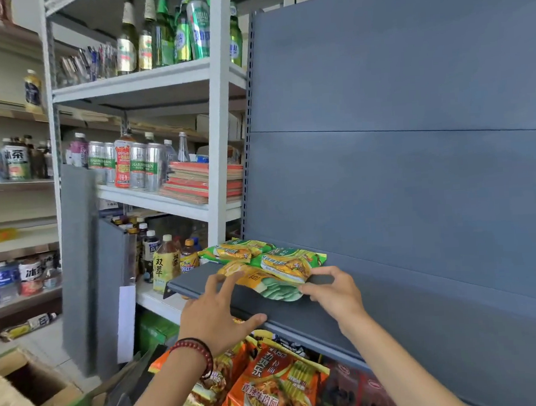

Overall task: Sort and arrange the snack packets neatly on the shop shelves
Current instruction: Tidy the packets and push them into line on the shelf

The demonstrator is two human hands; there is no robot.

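Green and yellow snack packets (283,263) lie in a small pile at the left end of a grey metal shelf (301,313). Another green packet (236,250) sits behind them near the shelf's left edge. My right hand (332,293) pinches the front right corner of the nearest packet, thumb on top. My left hand (218,312) hovers with fingers spread just left of that packet, fingertips near its yellow part, thumb resting along the shelf's front lip. Orange noodle packets (271,387) stand on the shelf below.
A white rack on the left holds drink bottles (167,265), cans (142,169) and stacked red booklets (202,181). Green beer bottles (184,32) stand on its top shelf. An open cardboard box (30,390) sits on the floor at lower left. A grey back panel (413,131) rises behind the shelf.
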